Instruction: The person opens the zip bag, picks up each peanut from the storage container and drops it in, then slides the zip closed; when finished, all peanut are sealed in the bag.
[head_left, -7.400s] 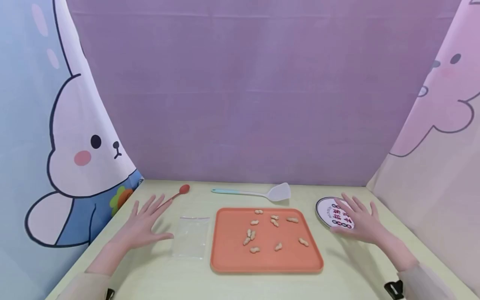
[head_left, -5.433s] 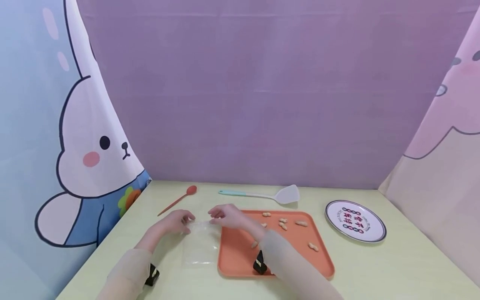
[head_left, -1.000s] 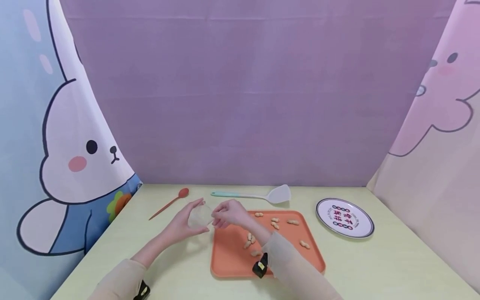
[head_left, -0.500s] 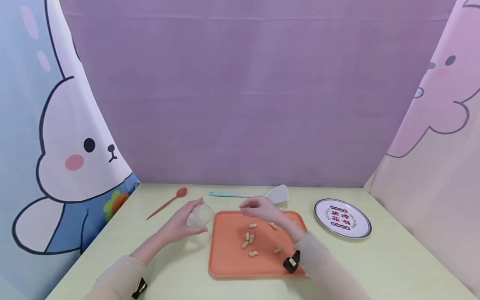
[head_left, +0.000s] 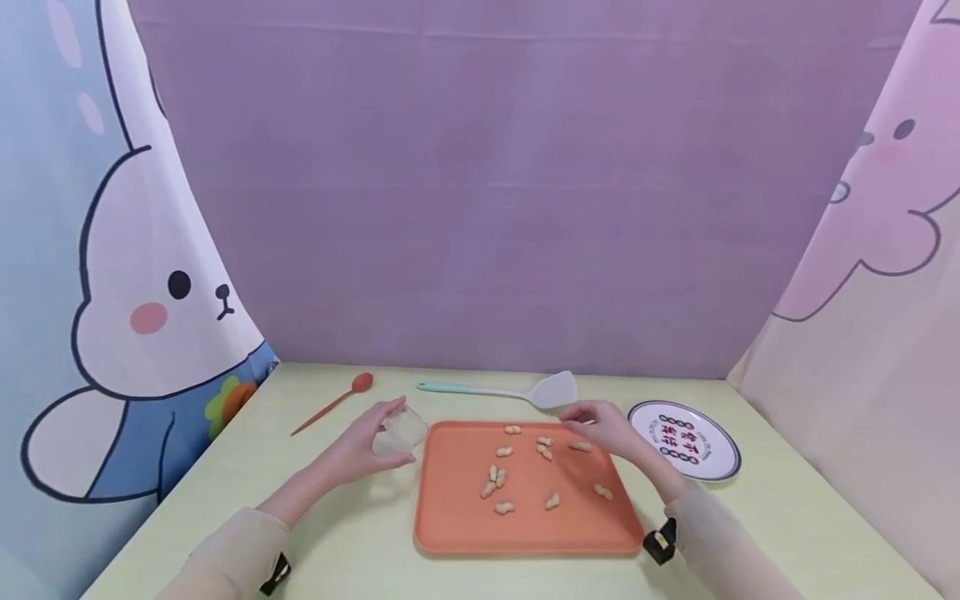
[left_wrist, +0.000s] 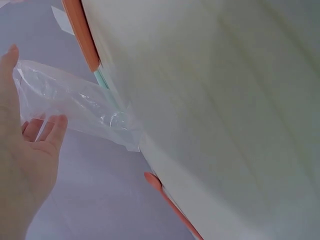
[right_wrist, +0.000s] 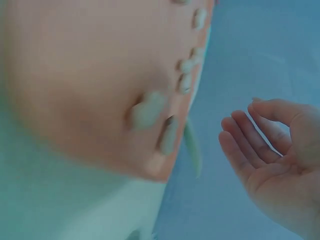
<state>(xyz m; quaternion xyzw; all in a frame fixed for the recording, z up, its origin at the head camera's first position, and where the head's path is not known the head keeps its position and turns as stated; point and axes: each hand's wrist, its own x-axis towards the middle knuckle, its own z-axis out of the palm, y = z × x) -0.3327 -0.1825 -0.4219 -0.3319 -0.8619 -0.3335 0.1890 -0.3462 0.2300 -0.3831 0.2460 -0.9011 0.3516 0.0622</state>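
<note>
My left hand (head_left: 360, 450) holds up a clear plastic zip bag (head_left: 405, 429), thumb below and fingers above, at the left edge of the orange tray (head_left: 457, 529). The left wrist view shows the bag (left_wrist: 80, 100) hanging from the fingers, its film puffed out with nothing visible inside. Over the tray's far right part hovers my right hand (head_left: 607, 429), fingers loosely bent and holding nothing in the right wrist view. Closest below it lies a peanut (head_left: 580, 447). Several more unshelled peanuts (head_left: 501, 477) are scattered over the tray.
Behind the tray lies a white spatula (head_left: 553, 390) with a mint handle. A red spoon (head_left: 362, 383) rests at the back left. At the right, partly behind the right forearm, is a round plate (head_left: 705, 446) with printed characters. A purple curtain (head_left: 480, 208) closes off the back.
The bag, earlier flat on the table, has been lifted and its mouth spread. My right hand has let go of it and moved right across the tray. The peanuts have stayed put.
</note>
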